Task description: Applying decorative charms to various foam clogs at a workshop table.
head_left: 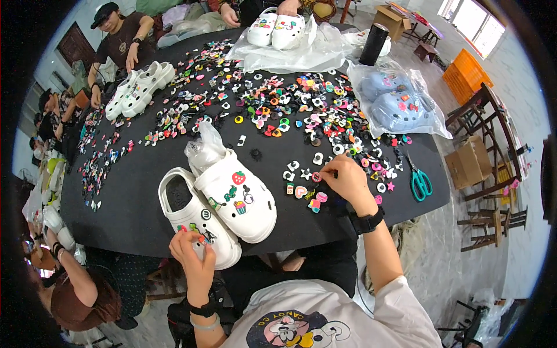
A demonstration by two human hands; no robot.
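A pair of white clogs lies at the table's near edge: the left clog (223,255) and the right clog (253,216), both holes-topped and dotted with colourful charms. My left hand (188,250) is at the toe of the left clog, thumb and fingers closed around a small red and blue shoe charm (202,239). Farther right, my right hand (346,178) reaches down to the table, its fingertips pinched at a round dark-red shoe charm (316,177). Several loose charms lie beside it, among them a heart charm (300,192) and a star charm (306,173).
Heaps of charms (278,104) cover the middle of the black table (133,203). Teal scissors (420,182) lie at right, below bagged blue clogs (400,107). A black bottle (374,44) stands behind. Other people handle white clogs (139,90) and more clogs (275,31).
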